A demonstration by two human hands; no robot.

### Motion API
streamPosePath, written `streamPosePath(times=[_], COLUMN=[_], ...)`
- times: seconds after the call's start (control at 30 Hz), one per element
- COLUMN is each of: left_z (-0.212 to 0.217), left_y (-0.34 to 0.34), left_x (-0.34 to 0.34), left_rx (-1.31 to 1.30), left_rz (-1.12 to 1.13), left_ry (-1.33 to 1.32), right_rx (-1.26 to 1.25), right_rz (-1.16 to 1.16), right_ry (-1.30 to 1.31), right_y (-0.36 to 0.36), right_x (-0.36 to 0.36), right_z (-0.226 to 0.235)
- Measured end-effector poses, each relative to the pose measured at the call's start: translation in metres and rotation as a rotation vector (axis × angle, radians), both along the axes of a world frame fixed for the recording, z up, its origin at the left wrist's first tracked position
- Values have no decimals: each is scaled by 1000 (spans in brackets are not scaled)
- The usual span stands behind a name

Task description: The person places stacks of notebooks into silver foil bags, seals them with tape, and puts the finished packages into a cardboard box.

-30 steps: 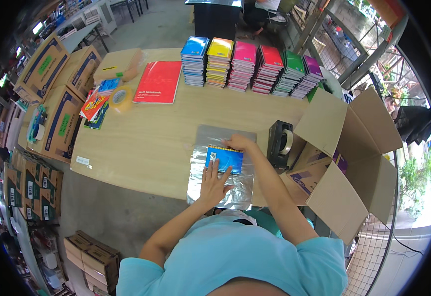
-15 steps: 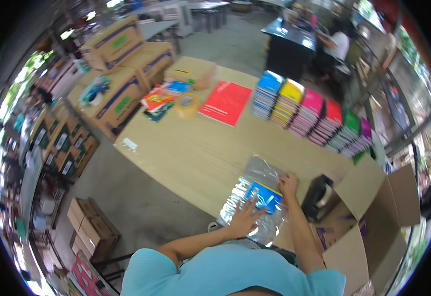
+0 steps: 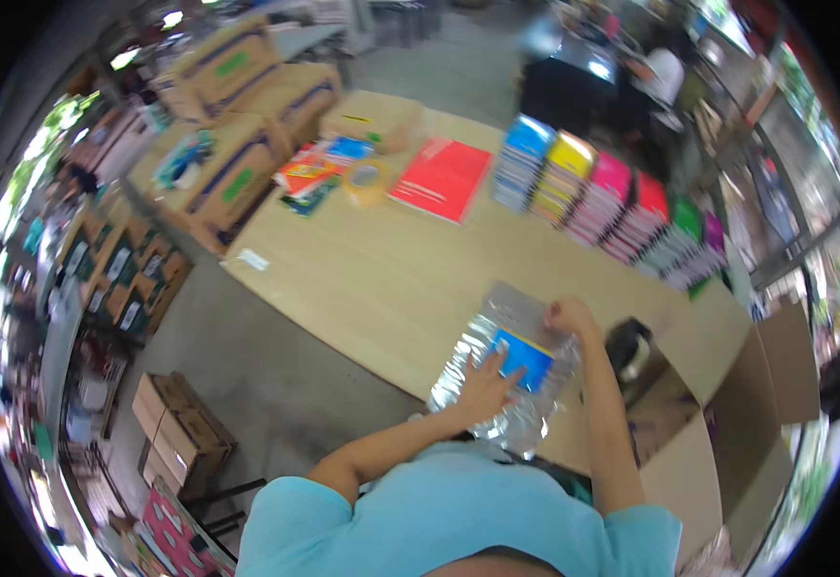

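Note:
A clear, shiny plastic bag (image 3: pixel 514 306) lies on the table in front of me. A small blue notebook (image 3: pixel 533 370) with a yellow strip along its top edge lies at the bag, seemingly inside it. My left hand (image 3: pixel 485 389) rests with spread fingers over the bag and the notebook's left part. My right hand (image 3: pixel 570 315) is curled closed at the bag's upper right edge, and whatever its fingers pinch is hidden and blurred. A black tape dispenser (image 3: pixel 629 346) stands just right of that hand.
An open cardboard box (image 3: pixel 752 385) stands at the right. Stacks of coloured notebooks (image 3: pixel 574 183) line the table's far right edge. Farther off lie a red notebook (image 3: pixel 442 179), a tape roll (image 3: pixel 366 181) and colourful packets (image 3: pixel 309 173). A person (image 3: pixel 663 77) sits beyond.
My right hand has moved up along the bag's right edge and is more tightly curled. The left hand still lies flat on the bag. The whole view has shifted slightly.

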State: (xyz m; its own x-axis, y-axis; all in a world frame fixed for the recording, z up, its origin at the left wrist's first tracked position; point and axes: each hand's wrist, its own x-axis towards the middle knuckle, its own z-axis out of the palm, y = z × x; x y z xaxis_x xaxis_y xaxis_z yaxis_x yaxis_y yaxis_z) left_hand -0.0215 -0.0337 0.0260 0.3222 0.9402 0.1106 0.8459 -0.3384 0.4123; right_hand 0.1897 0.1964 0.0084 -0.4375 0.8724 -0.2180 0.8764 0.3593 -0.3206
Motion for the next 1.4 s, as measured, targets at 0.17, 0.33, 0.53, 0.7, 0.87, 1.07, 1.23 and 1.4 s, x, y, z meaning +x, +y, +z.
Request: streamPosePath(times=[0.17, 0.33, 0.53, 0.7, 0.87, 1.07, 1.23, 1.4], left_z=[15, 17, 26, -3, -25, -25, -29, -34], left_y=[-1, -4, -5, -6, 1, 4, 10, 15], left_x=[-1, 2, 8, 10, 14, 16, 20, 22], left_rx=[-15, 42, -3, 51, 95, 0, -44, 31], left_rz=[-14, -5, -3, -24, -12, -35, -15, 35], left_ry=[-34, -17, 21, -28, 87, 68, 171, 30], right_rx=[43, 196, 392, 388, 484, 518, 522, 545], right_rz=[48, 101, 98, -14, -165, -183, -227, -191], right_ry=[111, 162, 291, 374, 401, 390, 346, 204], right_y=[-17, -64, -118, -154, -169, -176, -180, -184], right_x=[-14, -28, -47, -66, -78, -83, -90, -95], right_z=[21, 41, 50, 33, 24, 26, 17, 18])
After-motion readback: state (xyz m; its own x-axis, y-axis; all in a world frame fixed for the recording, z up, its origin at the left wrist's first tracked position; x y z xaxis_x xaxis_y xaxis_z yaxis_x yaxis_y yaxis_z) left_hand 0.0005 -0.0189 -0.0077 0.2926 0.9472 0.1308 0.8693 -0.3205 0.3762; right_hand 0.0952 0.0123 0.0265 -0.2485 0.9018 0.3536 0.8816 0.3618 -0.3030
